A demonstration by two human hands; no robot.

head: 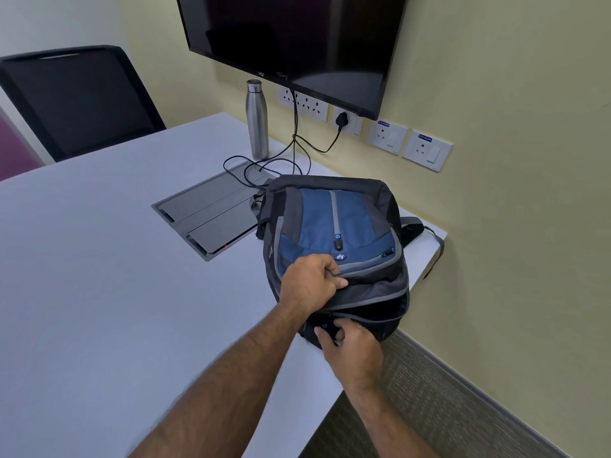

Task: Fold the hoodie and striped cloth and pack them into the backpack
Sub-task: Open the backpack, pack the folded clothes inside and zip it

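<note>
A blue, grey and black backpack (pixel 334 223) lies on the right end of the white table (pixel 99 276), its top hanging over the near edge. Its main compartment gapes partly unzipped, dark inside. My left hand (pixel 310 284) grips the fabric of the front panel just above that opening. My right hand (pixel 347 342) pinches a black zipper pull (pixel 327 328) at the opening's left end. No hoodie or striped cloth shows in this view.
A steel bottle (pixel 257 119) stands at the wall under a mounted screen (pixel 291 38). Black cables (pixel 291 153) trail to a grey flap panel (pixel 205 209) set in the tabletop. A black chair (pixel 76 100) stands at the far left. Wall sockets (pixel 406 140) line the right wall.
</note>
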